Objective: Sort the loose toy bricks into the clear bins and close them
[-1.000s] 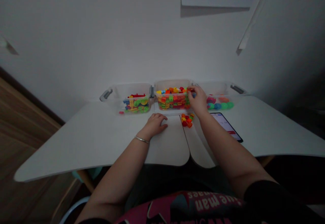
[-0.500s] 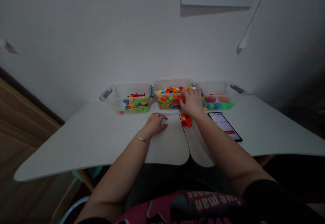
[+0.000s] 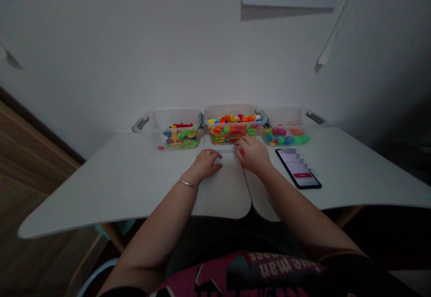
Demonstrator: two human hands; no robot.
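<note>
My left hand (image 3: 204,164) lies on the white table, its fingers loosely stretched and thumb apart, holding nothing. In front of the middle clear plastic box (image 3: 232,126), my right hand (image 3: 252,154) is low over the table with its fingers curled down. A bit of orange-red plastic piece (image 3: 241,152) shows at its fingertips. The rest of the small pile there is hidden under the hand, so what the fingers grip is unclear. Orange, red, green and yellow toy pieces (image 3: 232,131) fill much of the middle box.
Left of it, another clear box (image 3: 156,126) holds mixed coloured pieces; a small red piece (image 3: 160,147) lies beside that box. The right box (image 3: 286,115) contains green, blue and red rounded pieces. A phone (image 3: 299,169) rests right of my right forearm. Behind stands the wall (image 3: 168,54).
My right hand has left the middle box's rim and come down toward me, covering the small pile of red and orange pieces. My left hand has stayed in place.
</note>
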